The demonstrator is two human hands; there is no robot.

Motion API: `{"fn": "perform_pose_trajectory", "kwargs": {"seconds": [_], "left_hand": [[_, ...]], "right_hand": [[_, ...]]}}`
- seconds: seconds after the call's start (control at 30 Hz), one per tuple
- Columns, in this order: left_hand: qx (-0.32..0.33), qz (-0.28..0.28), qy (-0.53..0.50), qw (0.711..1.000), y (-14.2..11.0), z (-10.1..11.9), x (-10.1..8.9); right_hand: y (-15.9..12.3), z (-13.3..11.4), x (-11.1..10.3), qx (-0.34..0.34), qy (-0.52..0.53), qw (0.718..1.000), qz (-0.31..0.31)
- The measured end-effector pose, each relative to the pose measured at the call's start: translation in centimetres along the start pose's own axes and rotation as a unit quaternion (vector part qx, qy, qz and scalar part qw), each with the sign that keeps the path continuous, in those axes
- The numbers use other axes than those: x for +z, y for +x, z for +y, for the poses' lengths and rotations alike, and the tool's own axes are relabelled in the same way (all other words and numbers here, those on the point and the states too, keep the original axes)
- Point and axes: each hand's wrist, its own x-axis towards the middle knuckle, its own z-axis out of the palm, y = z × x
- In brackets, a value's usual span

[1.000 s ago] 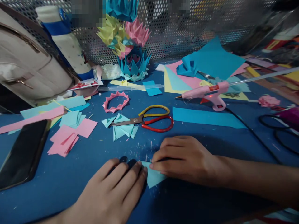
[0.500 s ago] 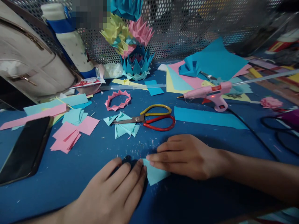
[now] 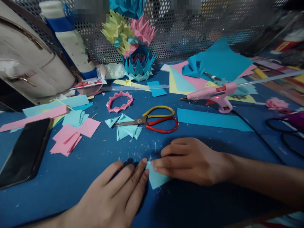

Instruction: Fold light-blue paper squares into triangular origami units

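A small light-blue paper square point(image 3: 158, 179) lies on the table between my hands, its right part covered by fingers. My left hand point(image 3: 116, 190) reaches in from the lower left with fingers stretched out, its fingertips touching the paper's left edge. From the right comes my right hand point(image 3: 190, 161), its extended fingers lying on the paper's upper side and its thumb out of sight. Beyond them, scissors point(image 3: 142, 121) with yellow and red handles rest over folded light-blue paper triangles point(image 3: 125, 131). A ring of pink folded paper point(image 3: 120, 102) sits just behind.
A phone point(image 3: 26, 152) and pink paper pieces point(image 3: 66, 139) lie left. Right stand a pink glue gun point(image 3: 217, 95) with a cord and a blue paper strip point(image 3: 211, 120). At the back are a bottle point(image 3: 71, 44), a bag point(image 3: 28, 60) and paper flowers point(image 3: 139, 65).
My right hand has shifted very slightly to the right on the paper. Left fingertips have slid a touch up along its edge. The rest stays in place.
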Motion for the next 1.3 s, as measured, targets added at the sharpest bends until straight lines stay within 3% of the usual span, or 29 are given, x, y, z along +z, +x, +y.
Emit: {"fn": "perform_pose_trajectory", "kwargs": {"seconds": [0.6, 0.77, 1.3], "left_hand": [[0.008, 0.001, 0.007, 1.0, 0.32, -0.24, -0.39], [0.037, 0.005, -0.001, 0.999, 0.26, -0.08, -0.5], [0.011, -0.028, 0.018, 0.999, 0.21, -0.05, -0.73]], "right_hand": [[-0.31, 0.28, 0.3, -0.014, 0.019, 1.0, 0.006], [-0.2, 0.2, 0.28, -0.013, 0.023, 0.999, 0.024], [-0.11, 0.21, 0.02, -0.019, 0.019, 1.0, 0.009]]}}
